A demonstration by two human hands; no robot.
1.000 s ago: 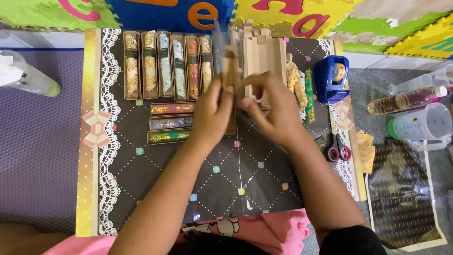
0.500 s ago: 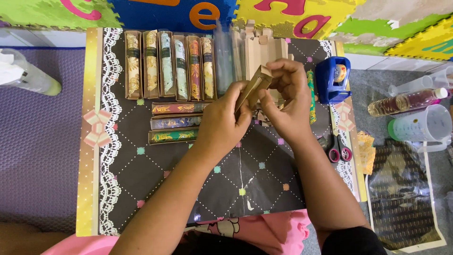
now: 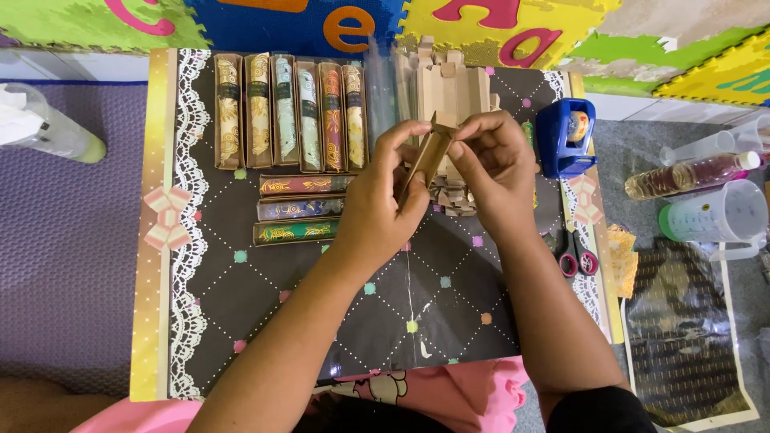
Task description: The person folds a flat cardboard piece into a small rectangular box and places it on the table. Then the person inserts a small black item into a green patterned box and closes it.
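Note:
My left hand [image 3: 383, 200] and my right hand [image 3: 493, 164] together hold a long narrow brown cardboard box [image 3: 429, 152], tilted, above a black work board [image 3: 321, 321] with coloured dots. The left fingers grip its lower side; the right fingertips pinch its open upper end. Behind it lies a stack of flat brown box blanks [image 3: 451, 84]. Several filled boxes with patterned rolls [image 3: 285, 112] stand in a row at the back left, and three more patterned boxes [image 3: 297, 208] lie crosswise below them.
A blue tape dispenser [image 3: 565, 136] and scissors [image 3: 575, 256] sit at the board's right edge. A plastic bottle [image 3: 690, 172] and measuring jug [image 3: 718, 212] lie further right. A spray bottle [image 3: 44, 128] rests on the purple mat at left.
Both hands lifted one brown box off the stack, tilted it and drew it slightly toward me. The right fingers shifted to its upper end.

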